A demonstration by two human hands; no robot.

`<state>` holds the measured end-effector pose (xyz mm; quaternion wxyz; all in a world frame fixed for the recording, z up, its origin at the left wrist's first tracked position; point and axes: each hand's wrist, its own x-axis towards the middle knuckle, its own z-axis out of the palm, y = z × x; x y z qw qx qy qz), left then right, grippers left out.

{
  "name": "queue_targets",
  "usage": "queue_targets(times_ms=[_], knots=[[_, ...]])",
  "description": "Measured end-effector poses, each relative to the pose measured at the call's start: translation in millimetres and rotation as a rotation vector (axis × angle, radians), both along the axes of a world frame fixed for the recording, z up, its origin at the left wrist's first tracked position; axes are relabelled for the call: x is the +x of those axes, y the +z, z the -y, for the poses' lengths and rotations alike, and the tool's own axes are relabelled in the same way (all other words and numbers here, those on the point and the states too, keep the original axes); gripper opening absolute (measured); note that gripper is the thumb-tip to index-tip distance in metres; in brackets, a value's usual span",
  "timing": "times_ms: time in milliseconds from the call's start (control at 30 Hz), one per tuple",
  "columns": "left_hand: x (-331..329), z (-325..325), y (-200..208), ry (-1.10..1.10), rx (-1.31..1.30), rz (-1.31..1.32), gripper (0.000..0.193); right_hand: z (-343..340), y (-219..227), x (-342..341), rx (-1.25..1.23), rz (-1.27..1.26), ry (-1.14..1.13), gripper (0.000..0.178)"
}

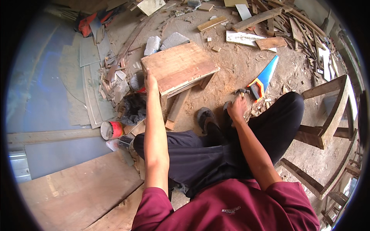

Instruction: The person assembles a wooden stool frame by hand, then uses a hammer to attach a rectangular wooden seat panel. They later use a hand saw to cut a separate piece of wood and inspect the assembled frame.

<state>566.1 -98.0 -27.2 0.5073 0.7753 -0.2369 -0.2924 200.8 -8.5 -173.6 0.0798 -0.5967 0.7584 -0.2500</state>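
Observation:
A small wooden stool (181,63) with a flat plank top and short legs stands on the floor ahead of me. My left hand (151,81) grips the left edge of its top, with the fingers partly hidden along the side. Near my shoes, my right hand (237,107) is closed round a hammer (242,91); its dark head shows above the fist and most of the handle is hidden. Just beyond the hammer lies a handsaw (266,77) with a blue blade and an orange and black handle.
A red-labelled can (111,130) and a dark crumpled bag (134,109) lie left of the stool. Scrap boards (262,19) are heaped at the far right. Wooden frames (327,119) stand close on my right, and a broad board (81,188) lies at lower left.

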Motion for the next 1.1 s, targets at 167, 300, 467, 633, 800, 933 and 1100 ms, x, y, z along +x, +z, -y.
queue_targets(times_ms=[167, 300, 467, 633, 800, 933, 1100], knots=[[-34.1, -14.6, 5.9, -0.12, -0.23, -0.22, 0.064, 29.3, 43.6, 22.7, 0.449, 1.019, 0.175, 0.064], [-44.6, -46.6, -1.0, -0.031, -0.345, -0.269, 0.06, 18.1, 72.0, 53.2, 0.74, 1.659, 0.163, 0.074], [-103.6, -88.2, 13.0, -0.039, -0.447, -0.287, 0.075, -2.2, 91.6, 84.2, 0.742, 1.749, 0.255, 0.066], [-147.3, -124.1, 6.4, -0.111, -0.518, -0.274, 0.065, -23.1, 102.0, 87.0, 0.575, 2.074, 0.133, 0.05], [-143.7, -138.4, 33.4, -0.474, -0.227, -0.061, 0.046, -17.3, 107.5, 68.5, 0.578, 2.239, 0.037, 0.057], [-104.8, -132.3, 105.0, -0.747, 0.24, 0.157, 0.038, -3.8, 106.8, 46.7, 0.581, 2.243, -0.121, 0.06], [-89.3, -46.9, 135.3, -0.652, 0.058, 0.341, 0.064, 8.1, 107.7, 25.4, 0.625, 2.211, -0.089, 0.062]])
